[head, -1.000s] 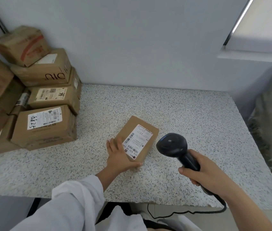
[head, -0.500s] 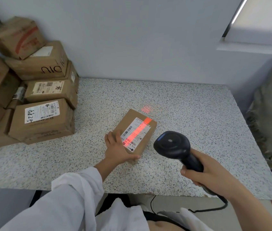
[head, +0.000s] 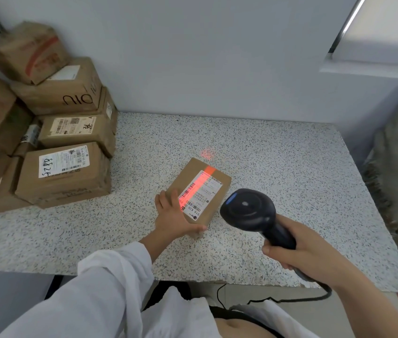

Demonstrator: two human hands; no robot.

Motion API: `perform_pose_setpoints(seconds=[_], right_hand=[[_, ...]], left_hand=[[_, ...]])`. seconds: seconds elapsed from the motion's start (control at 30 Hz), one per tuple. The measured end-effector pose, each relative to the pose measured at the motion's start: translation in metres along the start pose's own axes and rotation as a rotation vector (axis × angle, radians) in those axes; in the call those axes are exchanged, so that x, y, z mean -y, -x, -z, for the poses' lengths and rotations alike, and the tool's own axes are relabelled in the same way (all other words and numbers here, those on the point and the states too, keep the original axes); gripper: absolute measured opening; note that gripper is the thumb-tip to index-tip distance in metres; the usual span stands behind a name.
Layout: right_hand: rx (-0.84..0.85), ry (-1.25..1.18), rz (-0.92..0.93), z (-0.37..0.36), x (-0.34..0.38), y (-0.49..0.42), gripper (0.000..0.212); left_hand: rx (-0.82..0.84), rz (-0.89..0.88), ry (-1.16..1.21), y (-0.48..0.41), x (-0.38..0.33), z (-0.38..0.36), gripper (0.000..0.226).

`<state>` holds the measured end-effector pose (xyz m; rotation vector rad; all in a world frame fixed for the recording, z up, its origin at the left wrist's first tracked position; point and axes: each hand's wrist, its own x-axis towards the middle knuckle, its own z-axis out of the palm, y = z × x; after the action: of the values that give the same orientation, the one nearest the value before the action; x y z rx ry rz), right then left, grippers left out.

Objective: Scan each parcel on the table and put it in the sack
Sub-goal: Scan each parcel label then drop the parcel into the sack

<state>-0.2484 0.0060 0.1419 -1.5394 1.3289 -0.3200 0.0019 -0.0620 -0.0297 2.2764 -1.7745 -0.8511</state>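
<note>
The small brown cardboard parcel lies flat on the speckled grey stone table, near its front edge. The left hand presses it down, fingers straight on top and thumb along the near side. The right hand wraps its fingers round the handle of the black handheld scanner. Align the red beam across every bar of the barcode on the white label, with the fingertips clear of the label.

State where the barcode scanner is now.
Head view, right of centre: the right hand grips the barcode scanner above the table, just right of the small parcel.
</note>
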Motion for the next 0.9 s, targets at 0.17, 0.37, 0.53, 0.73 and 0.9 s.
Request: perform_pose_setpoints(seconds=[0.17,0.37,0.53,0.73,0.9], right_hand=[[0.001,-0.004,0.011,0.0,-0.002,-0.002,0.023],[0.002,-0.027,-0.001,-0.001,-0.005,-0.003,0.017],[-0.049,-0.011,-0.02,-0.001,-0.01,-0.003,0.022],[-0.079,-0.021,-0.039,0.001,-0.013,0.007,0.02],[-0.121,-0.021,-0.03,0.0,-0.017,0.02,0.021]], left_hand=[[0.008,0.01,-0.009,0.0,-0.001,0.001,0.133],[0.024,0.019,-0.028,0.0,-0.002,0.002,0.132],[0.093,0.055,-0.06,-0.005,-0.008,0.005,0.136],[0.106,0.083,-0.04,-0.002,-0.016,0.001,0.148],[0.037,0.113,-0.05,-0.001,-0.026,0.001,0.129]])
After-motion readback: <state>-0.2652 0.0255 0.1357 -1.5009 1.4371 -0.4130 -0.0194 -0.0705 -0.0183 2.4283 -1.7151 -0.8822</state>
